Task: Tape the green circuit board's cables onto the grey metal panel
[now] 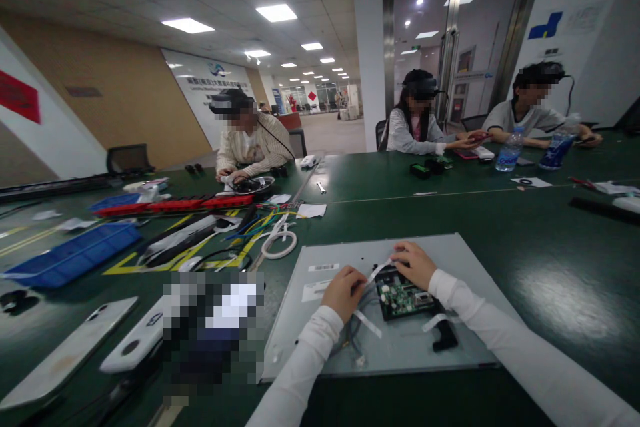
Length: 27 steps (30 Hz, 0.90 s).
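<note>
A flat grey metal panel lies on the green table in front of me. A green circuit board sits in a black frame near its middle, with thin wires and white tape strips around it. My left hand is curled at the board's left edge, fingers pinched on a white ribbon strip. My right hand rests closed on the top edge of the board, touching the other end of that strip. A small black part lies on the panel by my right sleeve.
Two phones lie at the near left, with blue trays, a red strip and coiled cables beyond. Three other people sit at the far side of the table. Water bottles stand at the right.
</note>
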Motion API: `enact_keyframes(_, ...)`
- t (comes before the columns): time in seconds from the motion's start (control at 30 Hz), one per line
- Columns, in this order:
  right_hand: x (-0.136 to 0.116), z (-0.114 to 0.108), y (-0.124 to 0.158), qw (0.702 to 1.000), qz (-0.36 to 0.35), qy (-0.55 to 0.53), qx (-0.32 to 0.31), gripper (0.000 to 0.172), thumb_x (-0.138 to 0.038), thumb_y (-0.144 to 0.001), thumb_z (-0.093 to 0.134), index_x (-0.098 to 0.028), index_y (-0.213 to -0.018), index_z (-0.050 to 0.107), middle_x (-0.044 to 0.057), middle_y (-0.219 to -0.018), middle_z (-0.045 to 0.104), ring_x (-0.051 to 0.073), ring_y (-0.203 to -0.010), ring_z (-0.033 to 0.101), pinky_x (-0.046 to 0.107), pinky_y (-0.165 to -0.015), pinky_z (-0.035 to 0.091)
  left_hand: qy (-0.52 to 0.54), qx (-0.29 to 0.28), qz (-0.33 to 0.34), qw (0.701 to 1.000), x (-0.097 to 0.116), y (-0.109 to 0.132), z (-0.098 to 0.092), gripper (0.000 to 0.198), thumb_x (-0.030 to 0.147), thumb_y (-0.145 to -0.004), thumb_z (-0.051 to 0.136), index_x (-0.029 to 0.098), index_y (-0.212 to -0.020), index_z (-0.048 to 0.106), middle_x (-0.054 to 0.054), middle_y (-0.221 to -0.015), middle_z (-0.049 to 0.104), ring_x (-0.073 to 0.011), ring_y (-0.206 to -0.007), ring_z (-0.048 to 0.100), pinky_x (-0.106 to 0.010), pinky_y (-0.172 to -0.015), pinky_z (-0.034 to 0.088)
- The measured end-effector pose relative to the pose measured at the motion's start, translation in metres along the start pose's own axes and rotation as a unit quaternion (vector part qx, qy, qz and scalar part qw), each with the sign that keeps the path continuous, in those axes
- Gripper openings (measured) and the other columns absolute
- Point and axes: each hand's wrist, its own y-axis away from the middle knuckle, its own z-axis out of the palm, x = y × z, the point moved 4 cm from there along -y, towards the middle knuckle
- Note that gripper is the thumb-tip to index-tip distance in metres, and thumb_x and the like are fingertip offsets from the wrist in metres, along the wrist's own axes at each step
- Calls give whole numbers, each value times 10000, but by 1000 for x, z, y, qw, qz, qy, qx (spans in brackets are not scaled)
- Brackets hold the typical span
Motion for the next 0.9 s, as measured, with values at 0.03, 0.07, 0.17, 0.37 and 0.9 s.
enact_keyframes(0.03, 0, 0, 0, 1000, -1, 2, -3, 214, -192, -734, 505, -199, -874, 667, 84, -1029, 526, 191, -994, 452, 357, -881, 359, 0, 0, 1, 1000, 0, 0, 0, 167, 81, -724, 489, 181, -804, 596, -24, -833, 516, -139, -774, 509, -257, -722, 413)
enact_keyframes(0.07, 1, 1, 0, 1000, -1, 4, -6, 215, -191, -734, 505, -201, -875, 667, 82, -1030, 525, 191, -995, 452, 358, -881, 359, 0, 0, 1, 1000, 0, 0, 0, 172, 75, -721, 488, 181, -803, 595, -23, -832, 517, -139, -773, 509, -257, -721, 413)
enact_keyframes(0.17, 2, 1, -1, 1000, 0, 0, -6, 215, -187, -729, 508, -207, -873, 666, 76, -1029, 526, 190, -992, 454, 360, -881, 360, 4, 4, 8, 1000, -1, 0, 0, 169, 77, -722, 484, 181, -799, 593, -23, -827, 517, -139, -765, 510, -258, -712, 412)
enact_keyframes(0.37, 5, 2, -1, 1000, 15, -13, 4, 212, -171, -722, 504, -175, -859, 665, 85, -1002, 539, 187, -981, 460, 346, -887, 360, 7, 9, 10, 1000, -2, 0, 2, 153, 89, -724, 488, 179, -795, 590, -19, -816, 517, -133, -730, 509, -250, -683, 414)
enact_keyframes(0.9, 22, -5, -2, 979, 93, -178, 33, 180, -198, -658, 535, -194, -778, 669, 51, -978, 575, 177, -932, 511, 326, -867, 381, -7, -3, 3, 1000, -4, 0, -5, 220, 27, -691, 474, 173, -799, 600, -18, -834, 537, -134, -797, 521, -255, -757, 417)
